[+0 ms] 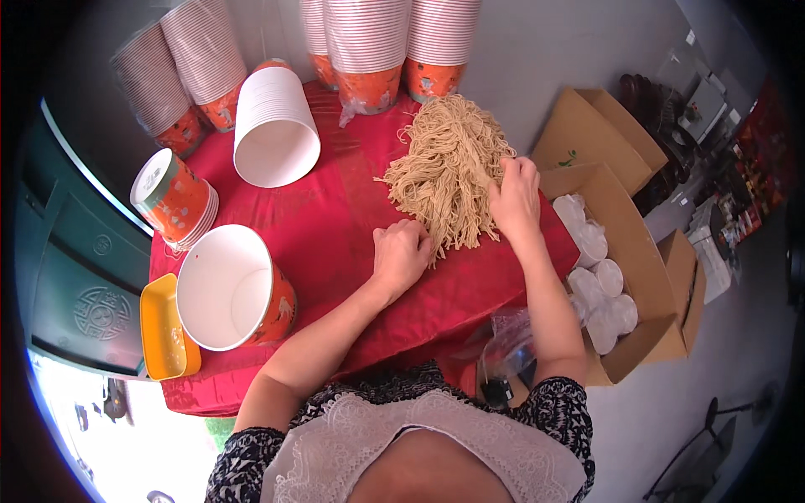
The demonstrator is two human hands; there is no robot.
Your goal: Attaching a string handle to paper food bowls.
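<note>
Left hand (402, 254): fingertips curled under, out of sight; grip on any strands cannot be told. Right hand (518, 197): fingertips partly lost against the noodle heap (449, 159); hold likewise unclear. Heap's underside hidden. Wrapped stacks of paper tubs (369, 38) at the back run out past the upper edge. Yellow tray (171, 339): right side partly covered by the large paper tub (225, 289). Person's torso (428, 444) is cut by the lower edge. Dark objects (658, 109) at far right too dim to identify.
</note>
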